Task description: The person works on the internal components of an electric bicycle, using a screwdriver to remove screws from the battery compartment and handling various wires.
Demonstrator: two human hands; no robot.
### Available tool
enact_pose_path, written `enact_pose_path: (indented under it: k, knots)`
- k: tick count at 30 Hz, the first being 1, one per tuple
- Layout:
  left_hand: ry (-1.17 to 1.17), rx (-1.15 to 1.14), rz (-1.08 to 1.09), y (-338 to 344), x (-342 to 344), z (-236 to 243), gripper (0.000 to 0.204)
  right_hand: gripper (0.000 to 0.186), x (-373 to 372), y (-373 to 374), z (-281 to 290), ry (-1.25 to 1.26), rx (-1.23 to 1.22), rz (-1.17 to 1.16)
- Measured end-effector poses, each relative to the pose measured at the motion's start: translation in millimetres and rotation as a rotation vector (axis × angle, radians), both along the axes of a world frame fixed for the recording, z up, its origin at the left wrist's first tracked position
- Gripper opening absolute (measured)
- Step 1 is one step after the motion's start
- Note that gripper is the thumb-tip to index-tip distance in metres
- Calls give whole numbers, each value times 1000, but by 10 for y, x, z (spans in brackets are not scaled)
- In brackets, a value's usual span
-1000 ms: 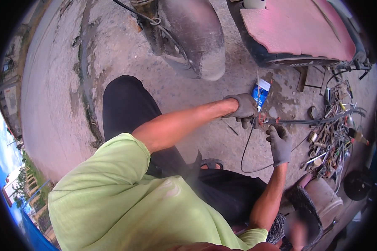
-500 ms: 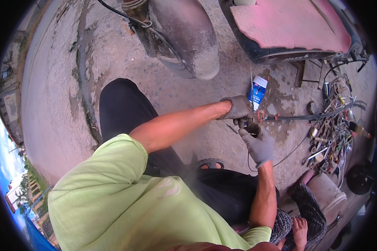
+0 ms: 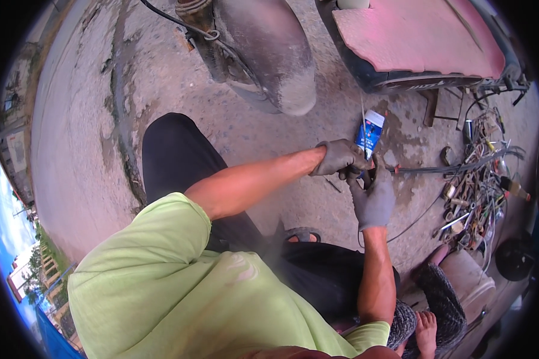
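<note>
My left hand (image 3: 341, 157), in a dark grey glove, is closed on the end of a thin black cable, with a small fitting that is hidden by my fingers. My right hand (image 3: 371, 194), in a grey glove, is closed at the same spot, touching my left fingers. A bundle of thin dark cables (image 3: 449, 169) with reddish bits near its end lies on the ground just right of my hands. Behind them is a blue and white package (image 3: 370, 131).
A dusty scooter mudguard (image 3: 266, 54) stands ahead, beside a seat (image 3: 419, 36) covered in pink padding. A heap of metal tools and parts (image 3: 473, 203) lies at the right. Another person's hand and patterned leg (image 3: 440, 299) are at lower right, near a grimy pale container (image 3: 464, 275).
My right hand has moved up and left to meet my left hand at the cable end. The other person's hand and leg show more clearly at lower right.
</note>
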State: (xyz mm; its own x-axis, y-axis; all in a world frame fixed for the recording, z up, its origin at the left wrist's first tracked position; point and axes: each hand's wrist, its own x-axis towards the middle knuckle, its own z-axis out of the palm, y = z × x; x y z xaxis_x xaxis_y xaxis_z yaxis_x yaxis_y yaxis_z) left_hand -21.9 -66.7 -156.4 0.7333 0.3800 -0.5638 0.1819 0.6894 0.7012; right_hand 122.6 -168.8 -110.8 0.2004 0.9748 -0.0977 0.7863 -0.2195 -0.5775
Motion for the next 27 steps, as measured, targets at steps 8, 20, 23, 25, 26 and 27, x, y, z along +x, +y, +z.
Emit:
enact_pose_path:
  k: [8, 20, 23, 25, 26, 27]
  knots:
    - [-35, -56, -14, 35, -40, 41, 24, 36, 155, -73, -154, 1, 36, 41]
    - [-286, -423, 111, -58, -1, -249, 25, 42, 8, -64, 56, 35, -68, -29]
    - [-267, -453, 98, -33, 13, -173, 23, 37, 65, -109, -100, 2, -42, -67]
    - [-252, -411, 95, -57, 34, -86, 23, 32, 67, -109, -136, 143, -19, -129]
    - [-252, -409, 99, -59, 19, -73, 23, 27, 54, -104, -148, 283, 6, -186]
    - [-244, -398, 93, -56, 21, -59, 24, 27, 76, -126, -219, 282, 8, -186]
